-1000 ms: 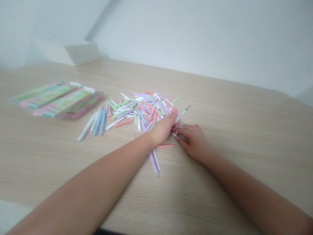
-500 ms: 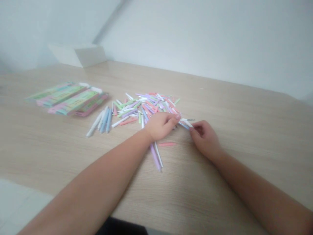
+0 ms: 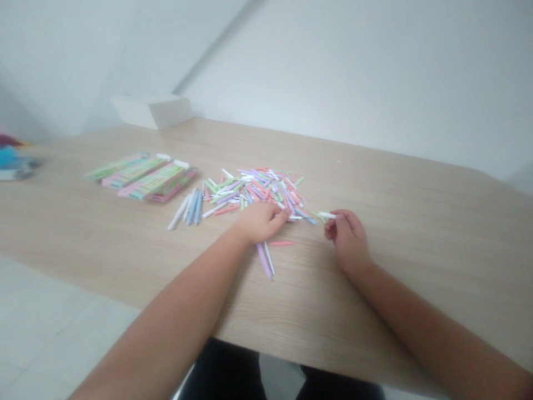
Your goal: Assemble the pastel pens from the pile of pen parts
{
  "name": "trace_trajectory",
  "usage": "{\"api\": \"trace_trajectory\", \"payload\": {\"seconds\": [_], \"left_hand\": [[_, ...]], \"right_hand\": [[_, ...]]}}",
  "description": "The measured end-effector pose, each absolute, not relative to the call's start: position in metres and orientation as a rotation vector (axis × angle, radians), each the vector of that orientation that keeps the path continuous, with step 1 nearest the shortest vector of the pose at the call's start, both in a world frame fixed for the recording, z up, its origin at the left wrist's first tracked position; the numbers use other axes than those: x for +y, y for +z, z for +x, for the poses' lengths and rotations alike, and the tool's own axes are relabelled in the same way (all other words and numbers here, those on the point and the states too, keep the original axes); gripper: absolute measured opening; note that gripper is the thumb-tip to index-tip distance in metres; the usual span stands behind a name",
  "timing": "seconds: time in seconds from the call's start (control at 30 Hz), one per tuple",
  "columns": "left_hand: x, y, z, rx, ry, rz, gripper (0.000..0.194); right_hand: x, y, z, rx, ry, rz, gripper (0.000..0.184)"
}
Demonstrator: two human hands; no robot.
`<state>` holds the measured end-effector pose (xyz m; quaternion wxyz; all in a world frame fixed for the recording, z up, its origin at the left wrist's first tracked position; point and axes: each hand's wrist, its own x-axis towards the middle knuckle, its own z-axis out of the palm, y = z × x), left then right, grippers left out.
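A heap of pastel pen parts [image 3: 254, 189], in pink, green, purple, white and blue, lies on the wooden table [image 3: 416, 211]. My left hand [image 3: 260, 221] rests at the heap's near edge with its fingers curled on a blue pen piece [image 3: 305, 217]. My right hand [image 3: 347, 239] is to the right of the heap, fingers pinched on a small white pen piece [image 3: 327, 215]. A purple pen and a white pen [image 3: 265, 260] lie under my left wrist, and a pink piece [image 3: 280, 243] lies between my hands.
A row of white and blue pens [image 3: 188, 207] lies left of the heap. Flat colourful packets [image 3: 144, 176] lie further left. A white box [image 3: 152, 110] stands at the back by the wall. Blurred coloured things [image 3: 12, 164] sit at the far left edge.
My hands have drawn apart: the right hand has pulled away to the right with a white piece, while the left stayed at the heap. The view has shifted back, showing the table's near edge.
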<state>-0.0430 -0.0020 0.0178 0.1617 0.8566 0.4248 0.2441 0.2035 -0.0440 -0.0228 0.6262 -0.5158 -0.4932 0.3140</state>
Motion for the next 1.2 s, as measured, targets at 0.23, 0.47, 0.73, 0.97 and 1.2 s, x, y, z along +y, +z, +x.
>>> {"api": "trace_trajectory", "payload": {"seconds": [0.23,0.47,0.73,0.97,1.2], "left_hand": [[-0.006,0.022,-0.053,1.258,0.614,2.374,0.063],[0.000,0.015,-0.051,1.253,0.483,2.476,0.065],[0.005,0.020,-0.053,1.293,0.450,2.470,0.065],[0.004,0.021,-0.050,1.293,0.442,2.508,0.068],[0.008,0.018,-0.046,1.331,0.404,2.576,0.072]], "right_hand": [[-0.067,-0.023,0.193,-1.026,0.867,-1.089,0.019],[-0.078,-0.026,0.200,-1.303,0.700,-1.104,0.018],[-0.083,-0.025,0.195,-1.433,0.580,-1.201,0.019],[-0.080,-0.023,0.197,-1.415,0.468,-1.263,0.020],[-0.079,-0.024,0.197,-1.447,0.493,-1.341,0.022]]}}
